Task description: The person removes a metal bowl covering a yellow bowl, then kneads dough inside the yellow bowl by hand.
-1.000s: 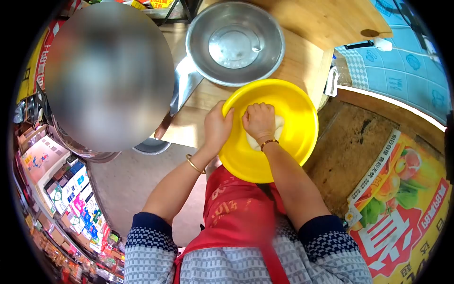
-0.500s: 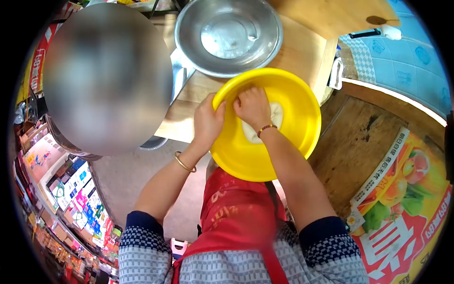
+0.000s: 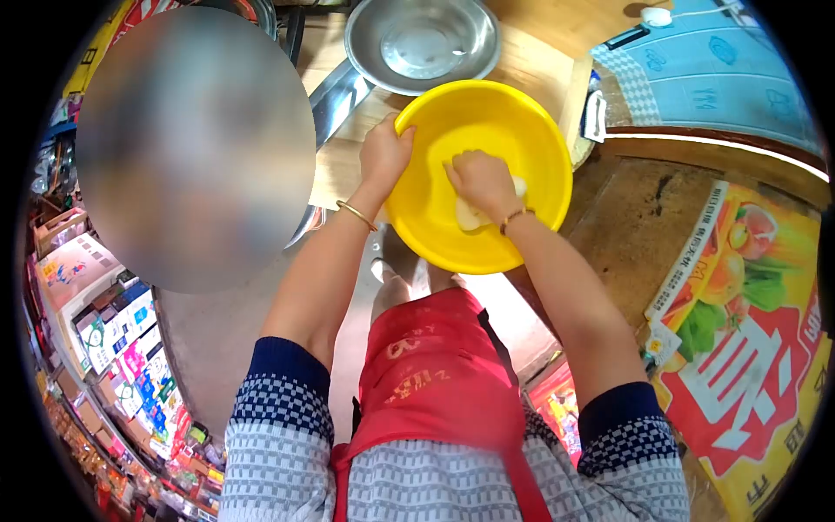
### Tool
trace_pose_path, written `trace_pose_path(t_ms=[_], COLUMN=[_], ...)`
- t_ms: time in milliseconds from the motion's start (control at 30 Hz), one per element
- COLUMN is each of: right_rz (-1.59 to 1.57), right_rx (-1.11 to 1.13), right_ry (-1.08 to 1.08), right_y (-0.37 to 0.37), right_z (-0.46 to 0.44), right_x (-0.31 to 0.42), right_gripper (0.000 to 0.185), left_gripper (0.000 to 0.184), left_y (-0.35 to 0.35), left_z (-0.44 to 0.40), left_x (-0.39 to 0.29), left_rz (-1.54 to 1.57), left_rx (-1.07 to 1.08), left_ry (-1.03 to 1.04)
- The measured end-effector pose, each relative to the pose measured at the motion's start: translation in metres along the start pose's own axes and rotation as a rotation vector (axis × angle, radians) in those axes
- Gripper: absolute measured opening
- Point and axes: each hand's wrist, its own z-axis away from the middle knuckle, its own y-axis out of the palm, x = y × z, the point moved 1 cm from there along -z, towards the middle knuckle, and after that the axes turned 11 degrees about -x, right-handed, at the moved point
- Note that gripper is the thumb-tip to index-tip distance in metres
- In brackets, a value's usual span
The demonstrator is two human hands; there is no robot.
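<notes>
A yellow basin [image 3: 426, 235] leans toward me at the table's near edge. My left hand [image 3: 385, 157] is closed around its left rim, thumb at the lip. Inside the basin, my right hand [image 3: 484, 184] is closed and bears down on a lump of white dough [image 3: 470, 216]. Part of the dough shows below the hand and at its right side; the rest is hidden under the hand. The curled fingertips cannot be seen.
Behind the yellow basin, a metal bowl [image 3: 426, 43] rests on the wooden table [image 3: 335, 170]. At the right lies a colourful printed sheet [image 3: 739, 348] near a wooden board [image 3: 639, 213]. Packaged goods [image 3: 130, 348] crowd the left side. A blurred round patch hides the upper left.
The view has shifted, so the basin and metal bowl appear higher and smaller. My right hand has moved over more of the dough. My left hand keeps its hold on the rim.
</notes>
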Motion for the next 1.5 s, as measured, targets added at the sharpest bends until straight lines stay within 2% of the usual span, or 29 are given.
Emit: trace_pose_path(t_ms=[67,200,267,467,567,700,833,1000,1267,1500], right_rz=[0.049,0.105,0.179,0.221,0.188,0.11,0.131,0.124,-0.152,-0.033], right_rx=[-0.274,-0.204,-0.418,-0.555,-0.421,-0.376,-0.378,-0.321,-0.285,-0.134], right_ry=[-0.269,-0.244,-0.218,-0.061,-0.032,-0.044,-0.142,-0.158,-0.203,-0.189], right_y=[0.012,0.04,0.05,0.074,0.072,0.067,0.067,0.068,0.078,0.09], right_z=[0.034,0.067,0.063,0.03,0.015,-0.002,-0.015,-0.026,-0.047,-0.065], right_x=[-0.008,-0.01,-0.01,-0.004,-0.001,0.001,0.004,0.004,0.003,0.005], right_gripper=[0.028,0.025,0.023,0.019,0.017,0.016,0.016,0.017,0.021,0.029], left_gripper=[0.025,0.026,0.025,0.023,0.023,0.024,0.024,0.02,0.019,0.019], left_y=[-0.002,-0.001,0.002,-0.003,-0.006,-0.005,-0.007,-0.009,-0.009,-0.006], left_z=[0.0,-0.002,-0.004,0.003,0.002,0.002,0.001,0.0,-0.002,-0.004], left_x=[-0.005,0.0,0.003,-0.005,-0.009,-0.01,-0.012,-0.02,-0.013,-0.005], left_rz=[0.021,0.021,0.068,0.127,0.119,0.134,0.123,0.114,0.146,0.132], left_rx=[0.011,0.021,0.025,0.041,0.04,0.083,0.099,0.068,0.088,0.069], left_ry=[-0.016,-0.006,-0.02,-0.051,-0.052,-0.107,-0.132,-0.092,-0.012,0.053])
